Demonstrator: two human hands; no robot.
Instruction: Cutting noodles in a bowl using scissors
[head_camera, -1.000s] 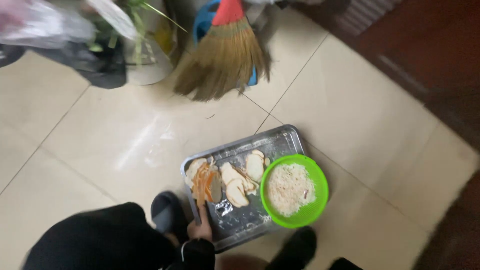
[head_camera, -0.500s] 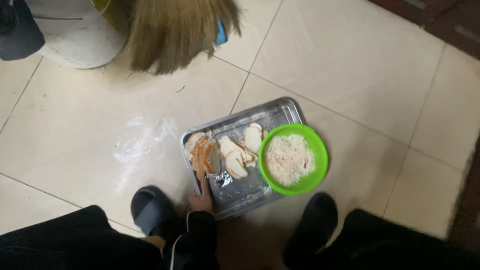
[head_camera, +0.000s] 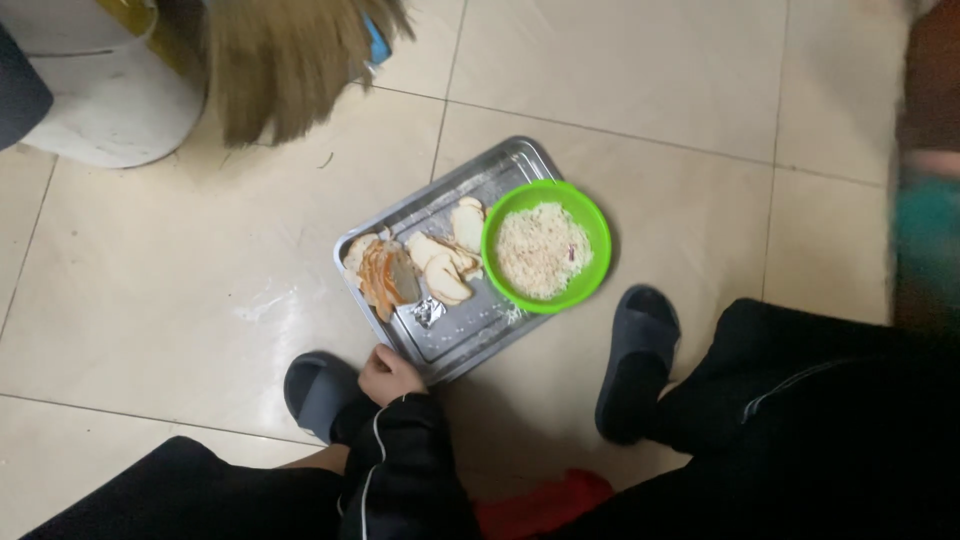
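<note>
From the head camera, a metal tray (head_camera: 480, 330) lies on the tiled floor (head_camera: 180, 290) between the person's two dark slippers (head_camera: 318, 392). The left hand (head_camera: 388, 376) rests at the tray's near edge, its fingers (head_camera: 378, 354) curled over the rim, seemingly gripping it, though the fingertips are hidden. The right hand is not in view. On the tray lie pale bread slices (head_camera: 447, 262), some with an orange-brown spread (head_camera: 384, 275), a scrap of foil (head_camera: 429, 312), and a green bowl (head_camera: 546, 246) of rice overhanging the far right edge. The tray looks stiff, thin and smooth, probably slippery on tile; with the bowl loading one side it would likely tip if lifted by one rim, so opposite edges seem the safer hold. A broom (head_camera: 290, 60) and a white bucket (head_camera: 100, 100) stand well beyond.
</note>
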